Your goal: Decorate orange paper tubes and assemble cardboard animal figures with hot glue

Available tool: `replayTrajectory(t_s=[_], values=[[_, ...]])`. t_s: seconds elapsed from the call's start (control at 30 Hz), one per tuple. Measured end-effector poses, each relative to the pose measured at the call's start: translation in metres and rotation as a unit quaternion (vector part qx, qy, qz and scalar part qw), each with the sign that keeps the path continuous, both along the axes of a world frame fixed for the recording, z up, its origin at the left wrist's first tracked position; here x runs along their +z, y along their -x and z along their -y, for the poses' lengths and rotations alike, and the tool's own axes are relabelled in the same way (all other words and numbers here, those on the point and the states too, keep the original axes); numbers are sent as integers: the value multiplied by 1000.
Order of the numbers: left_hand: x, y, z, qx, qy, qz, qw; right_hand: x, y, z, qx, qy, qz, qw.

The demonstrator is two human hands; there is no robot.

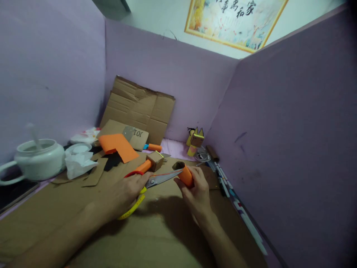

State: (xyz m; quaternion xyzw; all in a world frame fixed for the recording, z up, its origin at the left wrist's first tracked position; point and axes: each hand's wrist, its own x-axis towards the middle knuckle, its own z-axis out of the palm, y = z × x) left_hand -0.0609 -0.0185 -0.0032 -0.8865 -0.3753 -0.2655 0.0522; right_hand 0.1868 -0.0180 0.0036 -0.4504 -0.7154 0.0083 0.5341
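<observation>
My left hand (129, 191) is closed round the red and yellow handles of a pair of scissors (163, 179). Their blades point right, and the tips meet the rim of an orange-covered cardboard tube (186, 176); a thin orange strip lies along the upper blade. Fingers and thumb of my right hand (197, 190) wrap round that tube, its dark open end tilted up and left. Just beyond my left hand a small brown cardboard box (155, 160) is joined to an orange roll (144, 166). Whether the blades are cutting the tube, I cannot tell.
Orange paper (115, 145) and cardboard scraps lie at the back left, near a white pot (40, 160) and crumpled tissue (79, 163). Folded cardboard (138, 106) leans on the purple back wall. Small cardboard figures (196, 140) stand back right; several pens (223, 180) line the right wall.
</observation>
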Motion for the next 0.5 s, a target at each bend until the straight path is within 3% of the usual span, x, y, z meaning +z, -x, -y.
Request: replayTrajectory(t_s=[0.23,0.5], values=[[-11,0,-4,40,-15,-20,999,-4,3,0,-19,-31,-10,999],[-8,1,0,3,15,-2,1000,-8,3,-2,-44,-24,3,999]])
